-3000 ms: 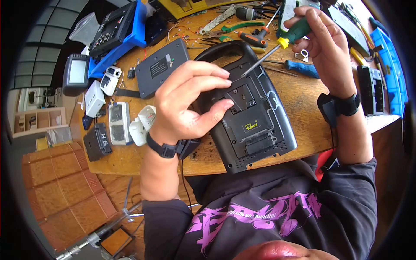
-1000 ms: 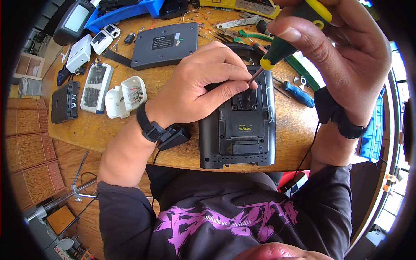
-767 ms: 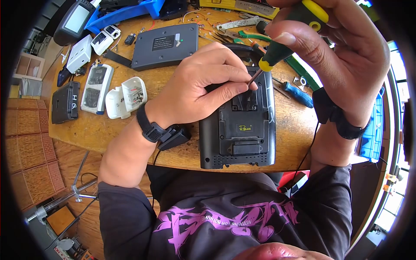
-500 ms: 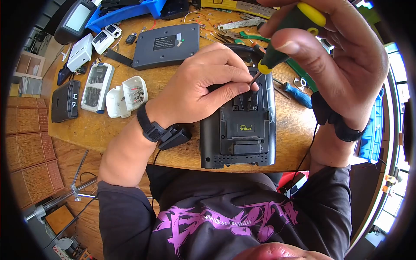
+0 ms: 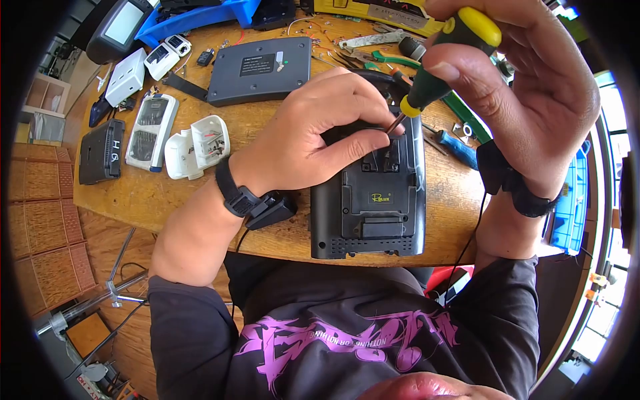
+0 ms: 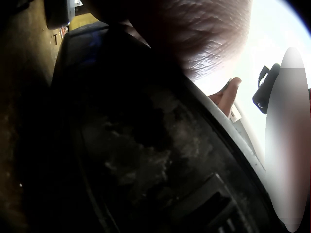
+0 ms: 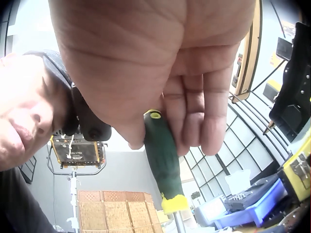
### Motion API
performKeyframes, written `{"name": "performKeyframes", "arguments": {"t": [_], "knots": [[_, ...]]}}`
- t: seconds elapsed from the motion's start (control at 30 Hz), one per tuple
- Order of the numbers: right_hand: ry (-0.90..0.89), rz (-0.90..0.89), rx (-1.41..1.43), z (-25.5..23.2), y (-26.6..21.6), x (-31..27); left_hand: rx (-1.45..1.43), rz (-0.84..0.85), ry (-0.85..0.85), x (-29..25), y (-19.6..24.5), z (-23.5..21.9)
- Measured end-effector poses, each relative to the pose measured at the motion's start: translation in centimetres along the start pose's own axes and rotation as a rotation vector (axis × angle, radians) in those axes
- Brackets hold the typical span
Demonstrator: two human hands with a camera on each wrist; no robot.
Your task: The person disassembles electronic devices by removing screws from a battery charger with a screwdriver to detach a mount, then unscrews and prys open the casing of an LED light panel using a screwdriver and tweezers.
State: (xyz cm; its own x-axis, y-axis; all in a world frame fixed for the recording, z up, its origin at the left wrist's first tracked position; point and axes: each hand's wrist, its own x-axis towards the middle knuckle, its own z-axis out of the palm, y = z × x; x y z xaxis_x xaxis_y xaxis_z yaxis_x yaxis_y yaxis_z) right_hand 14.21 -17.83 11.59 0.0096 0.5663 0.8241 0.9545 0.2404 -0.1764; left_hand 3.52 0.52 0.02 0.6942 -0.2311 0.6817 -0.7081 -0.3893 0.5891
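Green screwdriver [image 5: 429,87]: one, gripped by right hand [image 5: 533,100] | black device [image 5: 373,212]: one

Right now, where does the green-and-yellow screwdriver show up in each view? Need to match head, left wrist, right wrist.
Head: upper right, screwdriver in the right hand, shaft slanting down-left to the left hand's fingertips.
Left wrist: not visible.
Right wrist: lower centre, green handle near upright, shaft leaving the bottom edge.
Landmark: blue bin, upper left in head, lower right in right wrist; not visible in left wrist.
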Motion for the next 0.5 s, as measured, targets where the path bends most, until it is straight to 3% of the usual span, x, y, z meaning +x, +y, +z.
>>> {"name": "performKeyframes", "arguments": {"t": [0.03,0.1,0.13,0.23,0.3,0.43,0.5], "knots": [[0.001,-0.001,0.0,-0.1,-0.4,-0.1,-0.02,-0.002,0.034,0.0,0.1,0.1],[0.026,0.224,0.02,0.1,-1.9,0.0,-0.052,-0.062,0.065,-0.2,0.3,0.4],[0.026,0.225,0.02,0.3,-1.6,-0.1,-0.085,-0.122,0.097,-0.3,0.4,0.5],[0.051,0.108,0.043,0.7,-0.8,-0.5,-0.041,-0.091,0.032,-0.3,0.1,0.2],[0.016,0.196,0.026,0.7,-1.0,-0.7,-0.034,-0.086,0.03,-0.3,0.0,0.2],[0.045,0.21,0.046,1.3,-2.8,0.0,0.024,-0.021,-0.003,0.1,0.3,-0.1],[0.162,0.341,0.242,1.8,-2.8,-0.4,0.02,-0.022,-0.004,0.1,0.3,0.0]]}}
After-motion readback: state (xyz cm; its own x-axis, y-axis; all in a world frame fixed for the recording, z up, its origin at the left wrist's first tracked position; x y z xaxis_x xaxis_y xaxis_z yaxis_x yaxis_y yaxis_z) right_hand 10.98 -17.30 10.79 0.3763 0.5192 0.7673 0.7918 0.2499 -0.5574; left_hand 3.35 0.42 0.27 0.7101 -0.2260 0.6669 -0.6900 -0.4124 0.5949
